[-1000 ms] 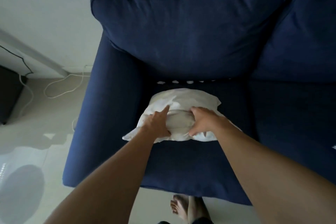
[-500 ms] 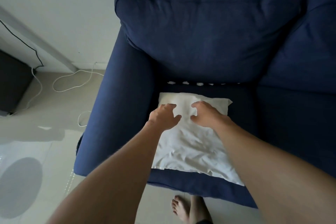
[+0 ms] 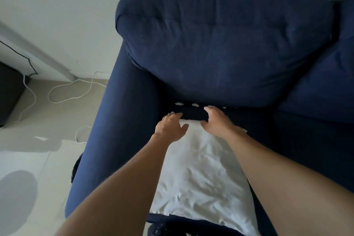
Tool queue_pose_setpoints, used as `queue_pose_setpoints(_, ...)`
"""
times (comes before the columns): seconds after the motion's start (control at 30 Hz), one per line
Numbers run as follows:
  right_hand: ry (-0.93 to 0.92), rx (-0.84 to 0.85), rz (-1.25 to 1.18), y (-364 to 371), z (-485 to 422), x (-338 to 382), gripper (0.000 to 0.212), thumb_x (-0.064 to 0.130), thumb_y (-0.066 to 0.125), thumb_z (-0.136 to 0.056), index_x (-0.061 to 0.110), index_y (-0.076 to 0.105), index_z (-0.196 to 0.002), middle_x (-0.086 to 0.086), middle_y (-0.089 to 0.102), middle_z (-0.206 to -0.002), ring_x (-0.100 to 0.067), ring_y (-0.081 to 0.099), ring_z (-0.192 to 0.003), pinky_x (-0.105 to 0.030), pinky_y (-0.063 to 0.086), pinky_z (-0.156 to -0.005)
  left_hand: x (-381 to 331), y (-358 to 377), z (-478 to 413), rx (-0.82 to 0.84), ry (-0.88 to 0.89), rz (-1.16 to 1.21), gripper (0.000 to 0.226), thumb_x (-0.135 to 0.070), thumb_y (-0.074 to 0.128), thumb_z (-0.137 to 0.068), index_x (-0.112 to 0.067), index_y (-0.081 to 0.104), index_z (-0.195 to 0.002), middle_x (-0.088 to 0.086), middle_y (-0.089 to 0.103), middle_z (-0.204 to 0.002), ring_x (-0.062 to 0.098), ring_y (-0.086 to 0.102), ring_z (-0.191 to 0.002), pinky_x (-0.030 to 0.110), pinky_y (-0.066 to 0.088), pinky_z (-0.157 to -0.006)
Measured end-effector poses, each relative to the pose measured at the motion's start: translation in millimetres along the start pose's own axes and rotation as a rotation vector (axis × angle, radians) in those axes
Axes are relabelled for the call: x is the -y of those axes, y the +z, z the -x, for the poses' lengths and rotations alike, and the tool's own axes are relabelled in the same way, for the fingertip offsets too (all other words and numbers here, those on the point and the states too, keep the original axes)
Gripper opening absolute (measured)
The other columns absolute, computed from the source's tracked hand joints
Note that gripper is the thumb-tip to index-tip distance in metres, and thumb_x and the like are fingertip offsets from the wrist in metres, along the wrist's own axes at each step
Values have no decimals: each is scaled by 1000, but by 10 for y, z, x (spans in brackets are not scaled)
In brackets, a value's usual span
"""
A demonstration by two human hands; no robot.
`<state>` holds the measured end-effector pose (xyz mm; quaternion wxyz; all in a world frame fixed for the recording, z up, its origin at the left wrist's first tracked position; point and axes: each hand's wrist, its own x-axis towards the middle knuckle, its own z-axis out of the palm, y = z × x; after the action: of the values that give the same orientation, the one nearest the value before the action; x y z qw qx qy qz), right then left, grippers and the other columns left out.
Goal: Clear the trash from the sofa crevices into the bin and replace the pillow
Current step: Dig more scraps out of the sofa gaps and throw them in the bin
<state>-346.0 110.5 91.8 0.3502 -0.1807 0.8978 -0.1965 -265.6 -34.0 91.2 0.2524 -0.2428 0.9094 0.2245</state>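
Observation:
A white pillow [image 3: 201,174] lies flat on the seat of the navy sofa [image 3: 126,120], reaching to the seat's front edge. Small white scraps of trash [image 3: 179,104] sit along the crevice between the seat and the back cushion [image 3: 220,48]. My left hand [image 3: 170,127] hovers over the pillow's far left corner, fingers spread, holding nothing. My right hand [image 3: 217,120] stretches past the pillow's far edge toward the crevice, fingers apart, its fingertips close to the scraps. Part of the crevice is hidden behind my right hand.
The sofa's left armrest [image 3: 122,113] runs beside the pillow. A white cable [image 3: 72,90] loops on the tiled floor at left. A dark box [image 3: 9,92] stands at the far left by the wall. A second back cushion [image 3: 329,82] is at right.
Both hands let go of the bunched pillow, which now lies flat nearer the seat's front edge. The hands moved forward toward the crevice, and my view came closer.

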Motion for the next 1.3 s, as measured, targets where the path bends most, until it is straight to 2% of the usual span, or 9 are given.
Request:
queue_pose_setpoints(0.13, 5, 57, -11, 94, -287, 26, 57, 22, 52, -92, 7, 34, -144, -12, 36, -150, -30, 35, -139, -43, 33, -113, 59, 56, -218, 56, -29, 5, 64, -43, 50, -95, -22, 28, -151, 6, 22, -161, 22, 22, -148, 39, 28, -117)
queue_pose_setpoints(0.37, 54, 102, -70, 345, -946, -7, 53, 22, 56, -91, 4, 41, -138, -14, 39, -146, -33, 39, -136, -45, 36, -111, 249, 156, -827, 143, -48, 5, 65, -42, 49, -96, -21, 25, -152, 8, 19, -161, 24, 20, -149, 41, 28, -117)
queue_pose_setpoints(0.63, 107, 114, -111, 754, -1722, -205, 59, 18, 61, -83, 11, 43, -139, -12, 44, -142, -34, 44, -132, -44, 41, -108, 444, 558, -1747, 234, -69, 51, 64, -36, 53, -92, -20, 32, -150, 12, 29, -157, 30, 30, -143, 43, 32, -115)
queue_pose_setpoints(0.83, 132, 135, -75, 1047, -2240, -336, 65, 17, 60, -84, 15, 38, -145, -14, 41, -147, -35, 39, -136, -42, 36, -113, 654, 845, -2366, 193, -36, 32, 56, -32, 52, -91, -23, 38, -145, 14, 37, -149, 34, 39, -135, 43, 37, -111)
queue_pose_setpoints(1.0, 193, 137, 4, 1243, -2411, -359, 65, 18, 58, -86, 21, 35, -146, -16, 37, -148, -39, 26, -139, -48, 34, -112, 817, 940, -2612, 237, -4, 36, 57, -32, 51, -92, -30, 36, -147, 16, 37, -149, 36, 39, -135, 47, 38, -110)
queue_pose_setpoints(1.3, 306, 151, 37, 1311, -2576, -224, 54, 29, 57, -88, 22, 42, -140, -9, 39, -147, -36, 23, -139, -51, 38, -107, 780, 935, -2754, 291, 14, -38, 47, -37, 49, -93, -26, 46, -139, 16, 50, -141, 39, 47, -128, 45, 42, -106)
